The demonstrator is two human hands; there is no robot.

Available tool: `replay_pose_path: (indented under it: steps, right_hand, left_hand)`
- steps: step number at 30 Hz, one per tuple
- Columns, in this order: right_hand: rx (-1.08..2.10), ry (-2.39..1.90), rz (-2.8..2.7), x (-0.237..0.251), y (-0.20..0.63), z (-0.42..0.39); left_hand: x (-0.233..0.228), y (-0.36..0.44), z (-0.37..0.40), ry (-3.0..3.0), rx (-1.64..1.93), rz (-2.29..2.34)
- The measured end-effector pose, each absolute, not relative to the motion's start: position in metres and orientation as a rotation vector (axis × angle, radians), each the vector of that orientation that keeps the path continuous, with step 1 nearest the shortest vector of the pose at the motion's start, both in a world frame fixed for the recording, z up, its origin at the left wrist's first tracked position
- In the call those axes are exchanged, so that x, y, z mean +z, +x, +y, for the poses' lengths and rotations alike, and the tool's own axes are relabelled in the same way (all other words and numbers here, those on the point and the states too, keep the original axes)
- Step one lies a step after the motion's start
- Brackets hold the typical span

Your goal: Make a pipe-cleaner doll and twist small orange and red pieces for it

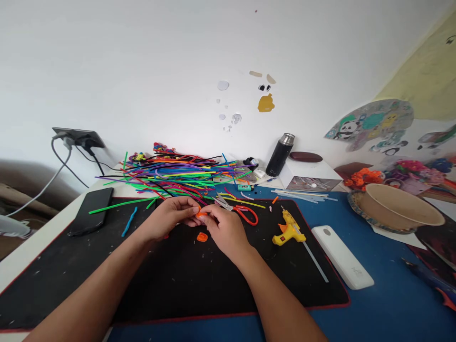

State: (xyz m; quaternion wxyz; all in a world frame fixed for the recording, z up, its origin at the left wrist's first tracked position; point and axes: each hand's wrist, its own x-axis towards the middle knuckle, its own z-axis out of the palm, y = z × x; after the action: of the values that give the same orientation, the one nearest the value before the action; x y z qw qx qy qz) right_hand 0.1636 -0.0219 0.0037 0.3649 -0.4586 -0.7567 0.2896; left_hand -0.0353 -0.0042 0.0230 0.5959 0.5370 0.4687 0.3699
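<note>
Orange piece (pixel 201 213), small, up over the black mat (pixel 192 285) on the tabletop (pixel 388 304), pinched between the fingertips of the left hand (pixel 174 216) and right hand (pixel 228 229). Hands close together, fingers closed around it from either side and hiding much of its shape. Too small and covered to make out the material for sure; probably very light, soft and bendable, easily squashed, not slippery. Best gripped by its edges, with a gentle pinch. Just below on the mat, a second orange piece (pixel 202 236). Beside the right hand, red-handled scissors (pixel 238 208); farther right, a yellow glue gun (pixel 289 230).
</note>
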Motion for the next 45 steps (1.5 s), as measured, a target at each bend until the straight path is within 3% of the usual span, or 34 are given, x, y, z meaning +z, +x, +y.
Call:
replay_pose_path:
  steps: [24,45]
  right_hand:
    - [0.889,-1.124,-1.913,0.004,0.165,-0.024]
    - [1.364,-1.085,-1.552,0.004,0.165,-0.016]
  left_hand:
    - [0.031,-0.047,-0.005,1.315,0.643,1.056]
    - [0.031,-0.043,-0.006,1.241,0.734,1.007]
